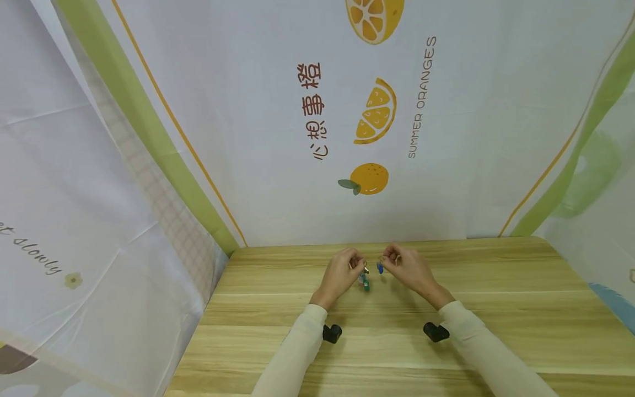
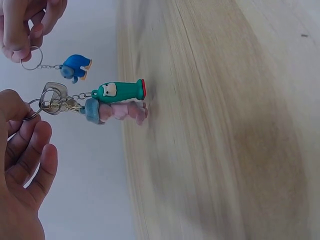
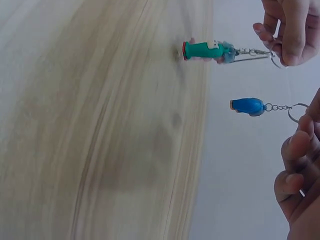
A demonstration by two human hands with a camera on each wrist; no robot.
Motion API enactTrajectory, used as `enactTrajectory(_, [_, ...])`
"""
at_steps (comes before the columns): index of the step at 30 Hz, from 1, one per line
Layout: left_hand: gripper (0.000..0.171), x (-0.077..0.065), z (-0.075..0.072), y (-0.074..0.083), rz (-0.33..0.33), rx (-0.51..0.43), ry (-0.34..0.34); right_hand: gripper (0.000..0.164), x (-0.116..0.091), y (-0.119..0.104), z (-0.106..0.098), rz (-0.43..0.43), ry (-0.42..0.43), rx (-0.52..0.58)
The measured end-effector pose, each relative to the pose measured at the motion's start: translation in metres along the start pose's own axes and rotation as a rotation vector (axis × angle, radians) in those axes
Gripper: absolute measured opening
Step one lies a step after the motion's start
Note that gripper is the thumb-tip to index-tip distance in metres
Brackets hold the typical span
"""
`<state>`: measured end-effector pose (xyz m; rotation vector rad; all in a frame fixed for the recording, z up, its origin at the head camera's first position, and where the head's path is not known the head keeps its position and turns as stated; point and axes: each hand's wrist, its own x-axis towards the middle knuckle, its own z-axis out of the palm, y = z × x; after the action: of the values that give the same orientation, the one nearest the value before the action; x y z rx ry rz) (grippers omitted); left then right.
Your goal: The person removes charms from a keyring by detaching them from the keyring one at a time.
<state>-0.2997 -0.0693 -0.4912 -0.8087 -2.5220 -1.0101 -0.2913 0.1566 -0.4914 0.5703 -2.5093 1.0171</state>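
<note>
Between thumb and finger, my left hand (image 1: 342,273) pinches a metal key ring (image 2: 34,110). From that ring hang a green figure keychain (image 2: 122,91) with a pale face and red base, and a pink figure (image 2: 122,111) with a grey-blue hat. A flat metal clasp (image 2: 56,92) hangs there too. My right hand (image 1: 409,269) pinches a second ring (image 3: 298,111), from which a small blue figure keychain (image 3: 247,105) dangles on a short chain. Both sets hang just above the wooden table, side by side and apart. The pink figure is mostly hidden behind the green one in the right wrist view.
The light wooden table (image 1: 377,342) runs under both forearms. Behind it hangs a white cloth (image 1: 273,193) printed with oranges, and more cloth hangs at the left and right. A black wrist mount (image 1: 333,333) shows at the left cuff, another (image 1: 436,332) at the right.
</note>
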Motion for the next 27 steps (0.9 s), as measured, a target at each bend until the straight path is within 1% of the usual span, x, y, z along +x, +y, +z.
enactTrajectory(8, [0.011,-0.001,-0.002,-0.001,-0.023,0.007,0.003,0.007,0.000,0.009,-0.007,-0.002,0.013,-0.011])
enactTrajectory(12, [0.011,-0.002,-0.004,-0.002,-0.015,0.002,0.006,0.004,-0.001,0.011,-0.013,0.004,0.016,-0.013])
enactTrajectory(21, [0.010,-0.002,-0.007,-0.001,-0.005,-0.003,0.014,0.008,-0.004,0.021,-0.027,0.053,-0.004,0.012])
enactTrajectory(27, [0.011,-0.003,-0.009,0.000,-0.001,-0.010,0.012,0.008,-0.006,0.025,-0.038,0.056,0.010,-0.016])
